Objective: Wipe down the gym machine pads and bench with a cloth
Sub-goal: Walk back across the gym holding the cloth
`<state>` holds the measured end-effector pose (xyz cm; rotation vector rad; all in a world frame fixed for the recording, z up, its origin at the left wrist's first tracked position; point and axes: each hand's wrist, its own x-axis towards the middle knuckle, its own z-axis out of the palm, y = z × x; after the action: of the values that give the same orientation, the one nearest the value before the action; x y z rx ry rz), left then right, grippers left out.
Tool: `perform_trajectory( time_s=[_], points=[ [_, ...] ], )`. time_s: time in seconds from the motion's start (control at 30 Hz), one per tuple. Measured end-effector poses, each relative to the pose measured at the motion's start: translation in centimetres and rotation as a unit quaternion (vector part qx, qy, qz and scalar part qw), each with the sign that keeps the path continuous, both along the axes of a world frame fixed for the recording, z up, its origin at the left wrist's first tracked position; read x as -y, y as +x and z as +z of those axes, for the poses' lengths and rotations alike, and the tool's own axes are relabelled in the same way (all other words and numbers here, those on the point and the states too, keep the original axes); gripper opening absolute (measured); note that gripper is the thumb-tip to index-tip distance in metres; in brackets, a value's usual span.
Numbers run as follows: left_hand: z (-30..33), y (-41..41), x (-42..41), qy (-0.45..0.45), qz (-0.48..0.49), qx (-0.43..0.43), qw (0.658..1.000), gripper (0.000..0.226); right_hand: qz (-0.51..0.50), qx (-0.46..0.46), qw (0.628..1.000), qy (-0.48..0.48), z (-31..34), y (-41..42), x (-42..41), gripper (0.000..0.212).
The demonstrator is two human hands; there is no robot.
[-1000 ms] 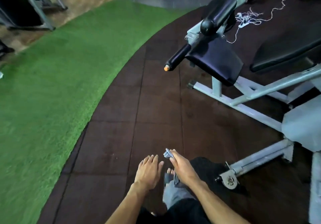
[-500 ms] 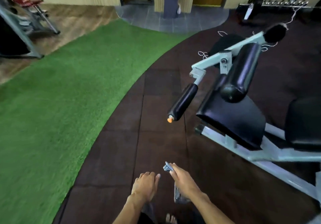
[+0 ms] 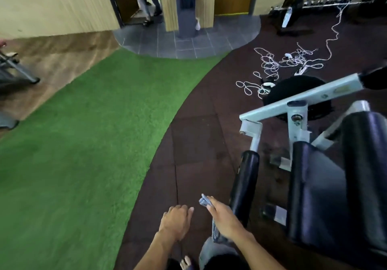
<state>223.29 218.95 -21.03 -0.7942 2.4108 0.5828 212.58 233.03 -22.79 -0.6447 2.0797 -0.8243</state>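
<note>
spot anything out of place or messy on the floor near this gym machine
Yes: a tangle of white cord lies loose in loops across the dark rubber floor just behind the machine's frame, one strand trailing toward the dumbbell rack. It looks like a trip hazard.

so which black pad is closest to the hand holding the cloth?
The slim black cylindrical handle pad, just right of the right hand; the flat seat pad and fat roller pad sit farther right.

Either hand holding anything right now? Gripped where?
Right hand holds the grey cloth, bunched along its middle; ends stick out above and below. Left hand empty.
</note>
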Motion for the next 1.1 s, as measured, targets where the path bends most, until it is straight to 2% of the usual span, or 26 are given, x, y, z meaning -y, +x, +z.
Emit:
perform_trajectory(
  time_s=[0.17,0.3,0.47,0.6,0.83,1.1],
  points=[
    [-1.1,-11.6,10.8,0.000,-0.024,-0.006,1.000,0.048,-0.014,0.028,0.999,-0.007,0.4,-11.3,11.1,0.034],
    [-2.3,-23.0,19.3,-0.001,-0.024,-0.009,1.000,0.047,-0.003,0.010,1.000,-0.024,-1.2,-22.6,19.7,0.034],
    [-1.4,-37.5,28.9,0.005,-0.012,-0.005,1.000,0.049,0.027,-0.007,0.999,0.033,-0.8,-37.2,29.3,0.041],
    [-0.7,-47.6,36.0,0.009,-0.007,-0.002,1.000,0.049,0.023,-0.002,0.999,0.042,-0.7,-47.3,36.1,0.040],
    [-3.2,-65.0,52.3,0.016,-0.004,-0.011,1.000,0.049,0.003,-0.003,0.999,0.039,-3.2,-64.6,51.5,0.043],
    [-0.3,-84.6,72.3,0.008,-0.011,-0.029,0.999,0.050,-0.020,-0.011,0.998,0.050,-0.5,-84.2,71.3,0.043]
  ],
)
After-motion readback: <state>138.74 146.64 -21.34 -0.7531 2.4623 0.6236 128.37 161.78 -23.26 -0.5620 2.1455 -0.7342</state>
